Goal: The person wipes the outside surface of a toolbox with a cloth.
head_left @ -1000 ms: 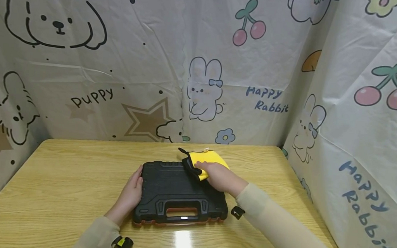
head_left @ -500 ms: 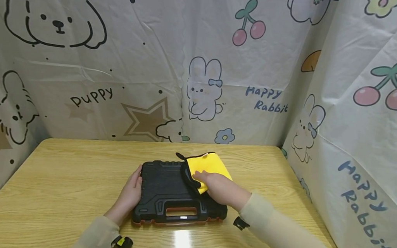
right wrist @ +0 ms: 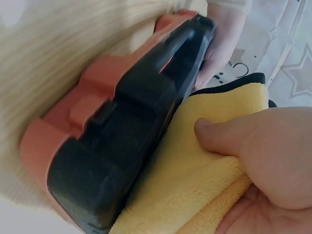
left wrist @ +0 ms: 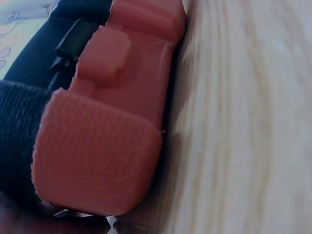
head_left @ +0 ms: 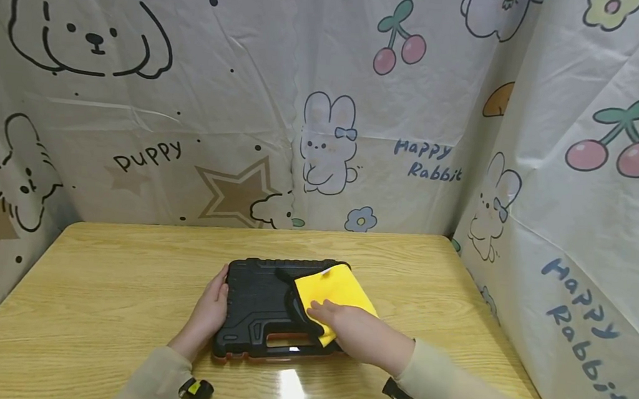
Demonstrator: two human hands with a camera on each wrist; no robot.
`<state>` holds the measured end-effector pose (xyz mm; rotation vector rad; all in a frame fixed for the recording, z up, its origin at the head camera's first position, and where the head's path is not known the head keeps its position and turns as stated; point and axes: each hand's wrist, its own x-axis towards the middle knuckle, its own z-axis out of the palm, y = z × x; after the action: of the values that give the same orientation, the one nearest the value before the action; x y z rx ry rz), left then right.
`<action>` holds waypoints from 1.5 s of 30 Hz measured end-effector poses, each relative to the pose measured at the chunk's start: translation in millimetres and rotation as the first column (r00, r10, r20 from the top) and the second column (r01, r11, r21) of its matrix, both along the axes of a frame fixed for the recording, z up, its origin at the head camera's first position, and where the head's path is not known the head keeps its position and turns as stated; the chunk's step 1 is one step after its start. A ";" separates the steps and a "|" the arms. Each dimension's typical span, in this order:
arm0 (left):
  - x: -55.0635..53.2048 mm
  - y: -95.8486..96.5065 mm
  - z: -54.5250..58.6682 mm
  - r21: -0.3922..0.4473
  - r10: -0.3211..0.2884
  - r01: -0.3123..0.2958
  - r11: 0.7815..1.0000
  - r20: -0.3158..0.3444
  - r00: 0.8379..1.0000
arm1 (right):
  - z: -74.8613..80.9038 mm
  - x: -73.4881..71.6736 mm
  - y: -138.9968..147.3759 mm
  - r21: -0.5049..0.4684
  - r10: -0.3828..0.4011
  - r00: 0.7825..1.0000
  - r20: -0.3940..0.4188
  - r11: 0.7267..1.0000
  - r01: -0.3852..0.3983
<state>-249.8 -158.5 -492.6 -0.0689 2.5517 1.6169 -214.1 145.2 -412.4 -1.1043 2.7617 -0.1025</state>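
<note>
A black hard tool case (head_left: 258, 288) with an orange-red underside (left wrist: 97, 156) lies flat on the table, its handle towards me. My left hand (head_left: 211, 307) rests against the left side of the case, fingers along the edge. Under my right hand (head_left: 367, 338), a yellow cloth (head_left: 335, 288) with black trim lies over the right part of the case top. In the right wrist view the thumb (right wrist: 214, 134) presses on the folded cloth, gripping it, while the other fingers are mostly hidden. The cloth covers part of the handle's right end.
The wooden table (head_left: 122, 278) extends on both sides of the case. Behind it hangs a white printed curtain (head_left: 237, 105), and another curtain panel (head_left: 566, 213) borders the right edge. Each wrist bears a small black camera.
My right hand has drawn the cloth towards me, from the far right of the case top down to the handle side. The left hand and the case stay in place.
</note>
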 end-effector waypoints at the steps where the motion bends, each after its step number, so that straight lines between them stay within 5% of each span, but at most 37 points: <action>1: 0.1 -0.3 -0.1 -0.001 0.000 0.000 1.000 0.000 1.000 | 0.3 2.9 0.4 0.001 0.006 1.000 0.000 1.000 -0.006; 22: -1.1 -3.4 -1.5 0.007 -0.013 0.013 1.000 0.002 1.000 | -0.6 49.6 12.9 -0.052 0.078 0.997 -0.007 0.996 -0.079; 33: 0.5 -2.4 3.0 -0.002 -0.012 0.012 1.000 0.026 1.000 | -2.1 57.2 22.5 -0.110 0.031 0.995 0.096 0.994 -0.020; 45: 0.2 -2.2 1.5 -0.012 -0.012 0.012 1.000 -0.004 1.000 | 0.1 56.0 26.4 -0.128 0.009 0.997 0.073 0.992 0.001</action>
<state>-249.6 -160.7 -491.1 -0.0512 2.5594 1.5995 -158.1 171.6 -412.3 -1.1120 2.7198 -0.3181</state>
